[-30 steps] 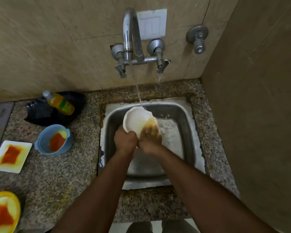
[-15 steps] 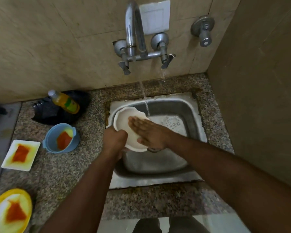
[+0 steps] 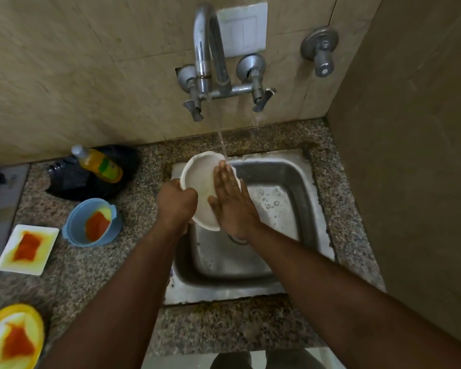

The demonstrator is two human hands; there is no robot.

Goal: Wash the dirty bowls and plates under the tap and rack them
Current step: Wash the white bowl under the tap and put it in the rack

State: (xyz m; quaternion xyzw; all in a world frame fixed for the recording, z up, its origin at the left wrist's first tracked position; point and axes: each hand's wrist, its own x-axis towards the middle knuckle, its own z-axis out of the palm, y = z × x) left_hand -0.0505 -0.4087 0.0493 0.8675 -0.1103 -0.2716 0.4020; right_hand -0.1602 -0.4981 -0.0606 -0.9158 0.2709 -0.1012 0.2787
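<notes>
Sink [image 3: 290,179], tap [image 3: 206,49] running. White plate [image 3: 200,187] tilted over basin, nearly clean: left hand [image 3: 175,203] grips its rim, right hand [image 3: 230,201] flat, fingers straight, rubbing it. Blue bowl [image 3: 76,227], square plate [image 3: 48,235], yellow plate [image 3: 36,318] unwashed; no rack visible.

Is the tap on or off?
On. A thin stream of water falls from the tap onto the right hand fingertips at the white plate rim.
</notes>
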